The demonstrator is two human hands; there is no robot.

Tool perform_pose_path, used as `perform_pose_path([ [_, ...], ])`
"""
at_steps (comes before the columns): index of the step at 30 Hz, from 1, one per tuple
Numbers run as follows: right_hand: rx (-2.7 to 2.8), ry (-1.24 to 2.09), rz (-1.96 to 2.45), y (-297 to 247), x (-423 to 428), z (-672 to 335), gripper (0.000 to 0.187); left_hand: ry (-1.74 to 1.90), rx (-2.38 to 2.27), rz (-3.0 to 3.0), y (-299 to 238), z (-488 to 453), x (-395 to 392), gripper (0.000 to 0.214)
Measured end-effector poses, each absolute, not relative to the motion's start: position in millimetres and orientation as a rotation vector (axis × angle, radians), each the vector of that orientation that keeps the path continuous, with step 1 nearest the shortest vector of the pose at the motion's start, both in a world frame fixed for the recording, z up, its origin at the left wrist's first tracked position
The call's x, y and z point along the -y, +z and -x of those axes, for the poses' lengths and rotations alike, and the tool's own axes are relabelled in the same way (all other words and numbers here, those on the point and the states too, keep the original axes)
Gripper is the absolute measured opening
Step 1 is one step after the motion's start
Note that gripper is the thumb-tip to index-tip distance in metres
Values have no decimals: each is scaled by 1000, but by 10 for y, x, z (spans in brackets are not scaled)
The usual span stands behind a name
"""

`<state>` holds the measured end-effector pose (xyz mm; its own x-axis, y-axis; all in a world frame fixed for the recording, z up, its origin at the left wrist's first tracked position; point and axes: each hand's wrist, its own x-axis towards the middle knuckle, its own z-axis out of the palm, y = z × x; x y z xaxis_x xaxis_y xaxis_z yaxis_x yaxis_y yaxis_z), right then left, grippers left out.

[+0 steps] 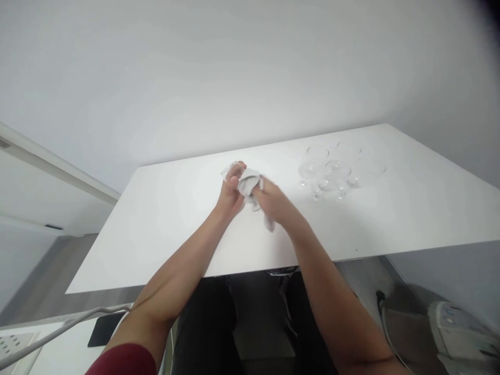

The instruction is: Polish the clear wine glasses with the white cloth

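Observation:
My left hand [231, 194] is closed around a clear glass [230, 170], held above the white table [164, 219]. My right hand [273, 202] is closed on a white cloth [250, 182] that is pressed against the glass; a tail of the cloth hangs below the hand. Both hands meet over the middle of the table. The lower part of the glass is hidden by my fingers and the cloth.
Several clear stemmed glasses [330, 174] stand in a group at the table's back right. A white wall rises behind the table. A dark phone-like slab [102, 330] lies at lower left, and a grey-white device [457, 323] sits on the floor at lower right.

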<state>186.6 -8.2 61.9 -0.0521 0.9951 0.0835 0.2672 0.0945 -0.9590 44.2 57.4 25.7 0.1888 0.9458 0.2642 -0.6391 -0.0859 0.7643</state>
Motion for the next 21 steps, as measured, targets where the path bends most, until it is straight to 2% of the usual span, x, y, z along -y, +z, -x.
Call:
perform_pose_path([
  [6,1425,1476,1156,636,148,-1678,5,1352,-403,-990,105,-356,-621,73],
  [13,974,2055,732,626,132,-1683,17,1519,-357,-942,-20,-386,-678,81],
  [15,943,1963,840,630,144,-1668,20,1530,-328,-944,9,-383,-670,77],
  [19,985,1079,1234,690,179,-1702,19,1523,-333,-901,103,-340,-691,59],
  [21,922,820,1241,705,188,-1687,23,1555,-335,-872,141,-328,-706,53],
])
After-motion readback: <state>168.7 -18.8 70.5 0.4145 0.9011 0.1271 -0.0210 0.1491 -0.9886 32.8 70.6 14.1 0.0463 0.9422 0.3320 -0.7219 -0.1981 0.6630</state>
